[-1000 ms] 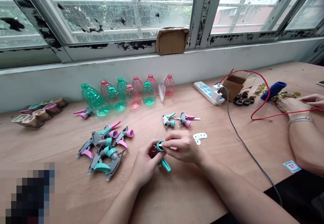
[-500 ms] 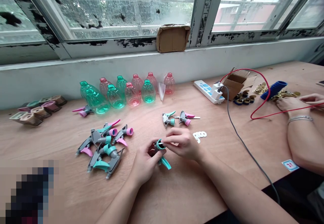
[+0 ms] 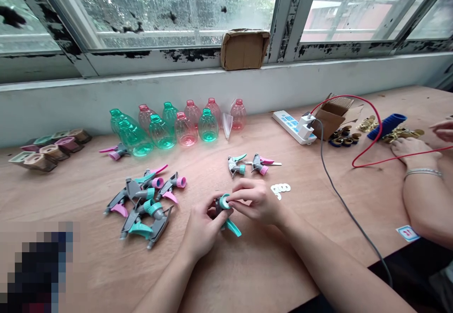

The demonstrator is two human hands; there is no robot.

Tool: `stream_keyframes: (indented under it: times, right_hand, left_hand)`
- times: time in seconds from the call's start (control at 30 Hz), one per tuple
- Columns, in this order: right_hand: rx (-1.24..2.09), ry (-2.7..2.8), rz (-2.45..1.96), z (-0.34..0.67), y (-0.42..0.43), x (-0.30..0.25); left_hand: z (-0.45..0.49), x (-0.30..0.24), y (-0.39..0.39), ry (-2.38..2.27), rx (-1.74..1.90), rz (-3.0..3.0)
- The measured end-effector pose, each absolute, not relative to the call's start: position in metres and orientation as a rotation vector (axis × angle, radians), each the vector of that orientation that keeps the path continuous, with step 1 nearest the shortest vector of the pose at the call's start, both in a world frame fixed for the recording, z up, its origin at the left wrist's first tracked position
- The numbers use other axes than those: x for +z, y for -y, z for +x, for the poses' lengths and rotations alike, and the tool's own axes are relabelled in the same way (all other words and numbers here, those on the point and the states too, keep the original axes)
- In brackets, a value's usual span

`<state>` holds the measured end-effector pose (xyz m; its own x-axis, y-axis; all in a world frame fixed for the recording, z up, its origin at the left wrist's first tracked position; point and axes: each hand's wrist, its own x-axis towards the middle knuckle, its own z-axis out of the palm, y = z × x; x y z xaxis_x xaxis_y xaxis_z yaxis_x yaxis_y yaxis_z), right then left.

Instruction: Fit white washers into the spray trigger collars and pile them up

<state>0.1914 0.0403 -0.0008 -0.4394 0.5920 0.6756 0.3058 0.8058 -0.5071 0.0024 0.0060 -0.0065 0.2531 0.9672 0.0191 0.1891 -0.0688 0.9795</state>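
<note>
A grey trigger sprayer head with a teal collar (image 3: 224, 201) and teal trigger (image 3: 233, 228) is gripped in my left hand (image 3: 203, 233), its collar opening turned up toward my right hand (image 3: 255, 201). My right thumb and fingertips are pinched together at the collar's rim, where a white washer (image 3: 225, 202) shows inside the opening; the fingers partly cover it. Several loose white washers (image 3: 281, 188) lie on the table just right of my right hand. Beyond my hands rest a sprayer head with teal parts (image 3: 236, 165) and one with pink parts (image 3: 260, 164).
To the left is a pile of sprayer heads (image 3: 141, 209). Green bottles (image 3: 162, 134) and pink bottles (image 3: 186, 131) stand by the wall. A power strip (image 3: 293, 127) with a grey cable (image 3: 336, 195) lies right. A co-worker's arm (image 3: 424, 195) rests near brass-coloured parts (image 3: 403, 135).
The white washer, earlier tilted at the collar's mouth between my right fingertips, now lies flatter inside the collar. My left hand keeps its hold. The co-worker's hands have moved farther apart.
</note>
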Motion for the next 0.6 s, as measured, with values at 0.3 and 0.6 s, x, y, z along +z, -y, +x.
stream_keyframes:
  times: [0.3, 0.6]
  right_hand:
    - [0.416, 2.142, -0.700, 0.1956, -0.0426, 0.0029]
    - [0.423, 2.128, -0.733, 0.1935, -0.0432, 0.0011]
  left_hand:
    - [0.0000, -0.0068, -0.0042, -1.282, 0.968, 1.810]
    - [-0.0027, -0.0068, -0.0039, -1.322, 1.027, 2.017]
